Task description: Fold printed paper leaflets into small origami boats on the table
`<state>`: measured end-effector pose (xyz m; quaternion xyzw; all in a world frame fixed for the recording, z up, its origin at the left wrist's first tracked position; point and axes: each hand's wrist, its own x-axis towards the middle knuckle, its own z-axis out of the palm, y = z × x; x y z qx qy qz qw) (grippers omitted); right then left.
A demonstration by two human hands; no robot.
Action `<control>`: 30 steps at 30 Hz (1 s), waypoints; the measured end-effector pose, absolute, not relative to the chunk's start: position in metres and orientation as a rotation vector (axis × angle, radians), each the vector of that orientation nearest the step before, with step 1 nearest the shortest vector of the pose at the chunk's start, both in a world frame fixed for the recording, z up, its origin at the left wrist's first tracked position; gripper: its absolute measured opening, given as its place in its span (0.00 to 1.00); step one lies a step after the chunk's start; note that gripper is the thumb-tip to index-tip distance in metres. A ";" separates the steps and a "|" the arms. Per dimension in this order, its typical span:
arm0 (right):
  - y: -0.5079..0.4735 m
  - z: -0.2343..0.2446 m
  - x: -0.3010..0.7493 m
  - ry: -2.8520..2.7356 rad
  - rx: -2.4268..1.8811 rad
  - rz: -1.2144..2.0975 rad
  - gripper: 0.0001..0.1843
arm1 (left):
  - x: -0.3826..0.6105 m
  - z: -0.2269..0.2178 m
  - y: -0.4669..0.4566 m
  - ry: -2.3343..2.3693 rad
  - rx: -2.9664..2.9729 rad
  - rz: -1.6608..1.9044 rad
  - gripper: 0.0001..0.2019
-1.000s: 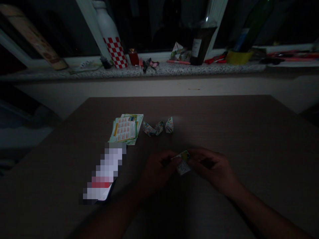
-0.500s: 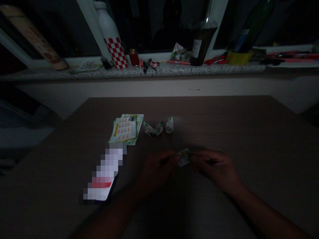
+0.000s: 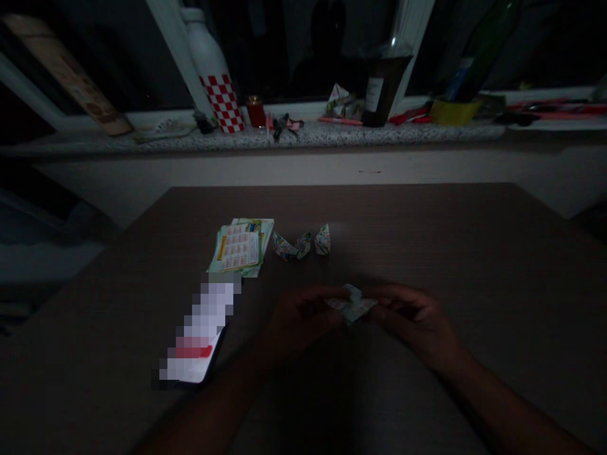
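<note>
Both of my hands pinch a small folded piece of printed paper (image 3: 351, 306) just above the brown table (image 3: 450, 240). My left hand (image 3: 298, 319) grips its left side and my right hand (image 3: 412, 319) grips its right side, fingers closed. The paper now lies spread flat between them. Beyond it, three small folded paper figures (image 3: 302, 244) stand in a row on the table. A stack of printed paper squares (image 3: 239, 245) lies left of them. The room is very dim.
A phone with a lit, blurred screen (image 3: 199, 332) lies at the left of my hands. On the stone windowsill (image 3: 294, 134) stand a red-and-white checked bottle (image 3: 213, 69), a small red jar (image 3: 255, 111), a dark bottle (image 3: 382, 85), more folded paper (image 3: 339, 98) and pens.
The paper between my hands went from standing upright to being pulled open and flat. Both hands stayed in place, moving slightly apart.
</note>
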<state>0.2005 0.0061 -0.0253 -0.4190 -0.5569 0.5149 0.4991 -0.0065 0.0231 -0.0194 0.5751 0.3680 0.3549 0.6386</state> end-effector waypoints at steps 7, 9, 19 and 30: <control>0.005 -0.026 0.201 -1.401 -0.953 1.216 0.10 | -0.008 -0.018 0.022 0.897 1.513 0.872 0.15; 0.005 -0.026 0.201 -1.415 -0.924 1.205 0.09 | -0.008 -0.016 0.021 0.901 1.580 0.901 0.14; 0.004 -0.025 0.200 -1.509 -0.858 1.070 0.05 | -0.003 -0.009 0.022 0.847 1.843 0.972 0.10; 0.002 -0.022 0.195 -1.409 -0.912 0.960 0.04 | -0.002 -0.018 0.021 0.955 1.828 1.229 0.06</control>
